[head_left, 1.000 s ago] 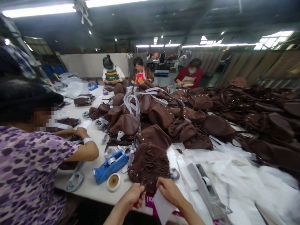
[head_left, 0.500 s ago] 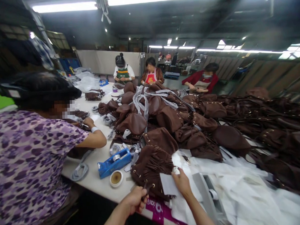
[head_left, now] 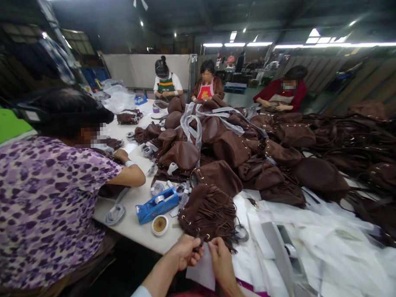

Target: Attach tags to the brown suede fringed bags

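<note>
While my left fingers are closed on dark strap by the counter's near edge, my right fingers pinch white sheet.

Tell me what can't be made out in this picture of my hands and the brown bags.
- Head view: the end of the thin dark strip, hidden by the left hand.
- Head view: part of the white paper sheet, hidden by the right hand.
- Head view: dark-brown bags at far right, blurred, cut off by the edge.

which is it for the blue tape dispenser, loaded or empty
Loaded: a pale roll sits in the blue tape dispenser, showing above its side.
</note>
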Demonstrator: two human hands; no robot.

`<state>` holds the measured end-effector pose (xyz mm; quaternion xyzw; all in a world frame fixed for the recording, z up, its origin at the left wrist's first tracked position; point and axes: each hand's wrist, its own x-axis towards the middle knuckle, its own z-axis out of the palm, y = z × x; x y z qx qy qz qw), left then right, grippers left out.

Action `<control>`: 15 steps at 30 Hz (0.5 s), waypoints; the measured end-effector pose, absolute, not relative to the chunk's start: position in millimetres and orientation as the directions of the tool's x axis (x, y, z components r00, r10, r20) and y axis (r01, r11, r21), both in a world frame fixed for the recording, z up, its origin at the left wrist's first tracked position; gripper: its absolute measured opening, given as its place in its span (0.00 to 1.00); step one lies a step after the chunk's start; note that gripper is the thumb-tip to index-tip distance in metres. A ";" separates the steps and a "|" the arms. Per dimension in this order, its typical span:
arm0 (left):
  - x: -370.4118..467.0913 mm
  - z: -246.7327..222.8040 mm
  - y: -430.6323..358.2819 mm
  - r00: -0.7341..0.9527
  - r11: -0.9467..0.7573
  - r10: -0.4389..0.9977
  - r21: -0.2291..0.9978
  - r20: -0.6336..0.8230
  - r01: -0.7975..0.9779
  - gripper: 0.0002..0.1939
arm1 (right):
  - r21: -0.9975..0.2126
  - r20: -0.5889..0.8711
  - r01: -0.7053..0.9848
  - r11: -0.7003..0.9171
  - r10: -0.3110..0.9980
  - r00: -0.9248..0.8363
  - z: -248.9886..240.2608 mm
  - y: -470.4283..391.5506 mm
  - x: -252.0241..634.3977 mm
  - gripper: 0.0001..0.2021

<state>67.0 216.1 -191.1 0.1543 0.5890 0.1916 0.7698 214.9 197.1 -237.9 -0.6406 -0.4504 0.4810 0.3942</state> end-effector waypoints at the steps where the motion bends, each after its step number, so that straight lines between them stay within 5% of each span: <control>1: 67.3 -190.1 215.4 0.228 0.881 0.472 0.460 -0.852 -0.106 0.19 | -0.940 -0.283 0.156 -0.304 0.948 0.144 -239.8 199.7 213.2 0.15; 8: 76.6 -191.2 208.8 0.153 0.876 0.483 0.472 -0.862 -0.101 0.20 | -0.870 -0.482 -0.178 -0.460 0.870 0.104 -248.6 189.9 193.8 0.21; 12: 82.1 -190.5 206.1 0.123 0.862 0.506 0.499 -0.854 -0.089 0.20 | -0.679 -0.578 -0.519 -0.518 0.814 -0.057 -251.2 182.0 189.0 0.24; 15: 84.6 -191.6 204.1 0.119 0.858 0.513 0.507 -0.850 -0.078 0.21 | -0.590 -0.606 -0.606 -0.534 0.789 -0.104 -255.7 184.9 192.0 0.22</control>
